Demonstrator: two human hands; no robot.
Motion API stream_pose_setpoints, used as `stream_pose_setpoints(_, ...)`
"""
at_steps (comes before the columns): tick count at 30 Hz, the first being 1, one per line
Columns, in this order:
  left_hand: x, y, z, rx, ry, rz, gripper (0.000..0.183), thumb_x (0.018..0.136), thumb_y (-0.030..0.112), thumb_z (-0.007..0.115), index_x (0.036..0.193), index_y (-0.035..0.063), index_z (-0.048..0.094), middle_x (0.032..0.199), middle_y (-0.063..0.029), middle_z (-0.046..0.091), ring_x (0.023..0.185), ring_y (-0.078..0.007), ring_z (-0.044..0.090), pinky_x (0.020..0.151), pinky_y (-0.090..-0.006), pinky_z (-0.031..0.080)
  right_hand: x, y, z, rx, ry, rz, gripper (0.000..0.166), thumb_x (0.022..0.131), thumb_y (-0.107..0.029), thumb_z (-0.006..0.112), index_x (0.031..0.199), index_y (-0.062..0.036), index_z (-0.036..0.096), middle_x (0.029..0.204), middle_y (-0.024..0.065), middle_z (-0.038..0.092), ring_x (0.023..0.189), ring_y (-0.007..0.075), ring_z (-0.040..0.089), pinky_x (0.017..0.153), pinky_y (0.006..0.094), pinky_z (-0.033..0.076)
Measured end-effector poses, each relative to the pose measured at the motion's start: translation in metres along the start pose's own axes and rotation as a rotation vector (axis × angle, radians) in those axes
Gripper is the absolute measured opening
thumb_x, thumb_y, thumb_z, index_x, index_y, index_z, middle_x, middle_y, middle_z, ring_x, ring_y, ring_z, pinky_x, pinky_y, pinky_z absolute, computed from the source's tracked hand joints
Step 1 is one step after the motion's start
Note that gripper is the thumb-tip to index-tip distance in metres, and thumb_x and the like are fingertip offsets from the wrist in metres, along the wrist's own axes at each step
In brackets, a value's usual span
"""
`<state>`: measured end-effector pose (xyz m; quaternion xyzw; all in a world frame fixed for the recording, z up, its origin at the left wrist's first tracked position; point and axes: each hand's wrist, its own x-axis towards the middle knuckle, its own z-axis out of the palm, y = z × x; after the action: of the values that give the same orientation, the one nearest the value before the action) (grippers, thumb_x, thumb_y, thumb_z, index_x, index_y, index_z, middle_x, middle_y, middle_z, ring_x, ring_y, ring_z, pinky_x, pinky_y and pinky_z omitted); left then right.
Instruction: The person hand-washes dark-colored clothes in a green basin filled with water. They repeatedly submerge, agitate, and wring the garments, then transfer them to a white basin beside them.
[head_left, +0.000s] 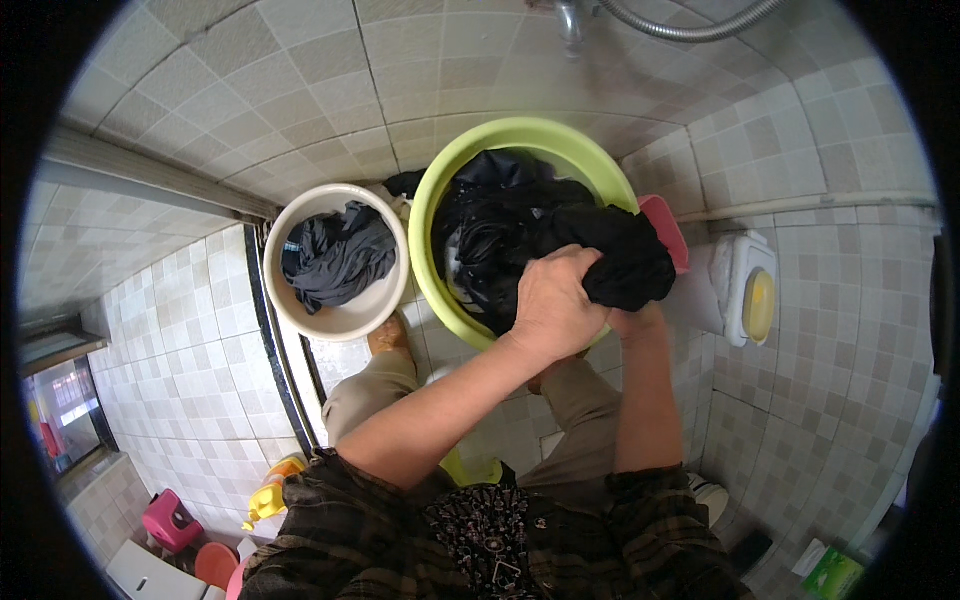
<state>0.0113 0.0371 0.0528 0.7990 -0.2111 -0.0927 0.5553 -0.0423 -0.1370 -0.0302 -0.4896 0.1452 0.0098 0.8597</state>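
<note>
Black wet cloth (626, 255) is bunched up over the right rim of a lime-green plastic basin (427, 277). My left hand (559, 296) grips this bundle from the left, knuckles up. Just below it, my right hand (637, 321) holds the same cloth from underneath, its fingers mostly hidden by the fabric. More dark garments (495, 217) lie in the basin, with some water and suds showing among them. To the left stands a smaller cream-coloured basin (337, 326) with dark grey clothing (337, 251) crumpled inside.
A metal faucet (570, 30) and a shower hose (697, 34) are on the tiled wall ahead. A pink plastic container (664, 229) stands behind the green basin's right side. At right is a white bin (731, 289) carrying a yellow soap dish (759, 306). Yellow bottles (270, 491) stand lower left.
</note>
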Motion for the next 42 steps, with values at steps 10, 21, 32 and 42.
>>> stream_pose_setpoints(10,0.001,-0.004,0.001,-0.197,-0.243,0.047,0.037,0.067,0.008,0.072,0.101,-0.0001,0.061,0.081,-0.0179,0.061,0.082,-0.0297,0.062,0.076,-0.0358,0.049,0.008,-0.015,0.022,0.311,0.138,-0.014,0.038,0.091,-0.022,0.058,0.125,-0.0074,0.051,0.12,0.0053,0.057,0.11,0.0216,0.055,0.096,0.0361,0.046)
stream_pose_setpoints(21,0.045,-0.057,-0.069,-0.673,0.22,-0.495,0.028,0.085,0.013,0.062,0.106,-0.0066,0.062,0.092,-0.0101,0.067,0.079,-0.0154,0.062,0.072,-0.0277,0.051,-0.026,-0.114,0.036,-0.68,0.279,-0.053,0.036,0.085,-0.008,0.062,0.119,0.0013,0.056,0.117,0.0113,0.057,0.108,0.0165,0.054,0.092,0.0308,0.045)
stream_pose_setpoints(32,0.047,-0.076,-0.093,-0.562,0.313,-0.348,0.029,0.078,0.017,0.066,0.099,-0.0031,0.067,0.082,-0.0101,0.069,0.072,-0.0156,0.064,0.068,-0.0286,0.051,-0.047,-0.249,0.135,-1.252,0.44,-0.754,0.053,0.083,-0.025,0.069,0.128,-0.001,0.052,0.121,0.0163,0.057,0.109,0.0254,0.057,0.093,0.0347,0.046)
stream_pose_setpoints(42,0.018,-0.008,-0.063,-0.083,0.047,0.218,0.039,0.06,0.014,0.072,0.095,-0.0016,0.064,0.087,-0.0196,0.063,0.086,-0.0366,0.062,0.079,-0.038,0.05,-0.022,-0.07,0.125,-1.024,0.041,-0.288,0.069,0.075,-0.006,0.069,0.138,-0.006,0.04,0.127,0.0188,0.052,0.116,0.0289,0.052,0.09,0.035,0.048)
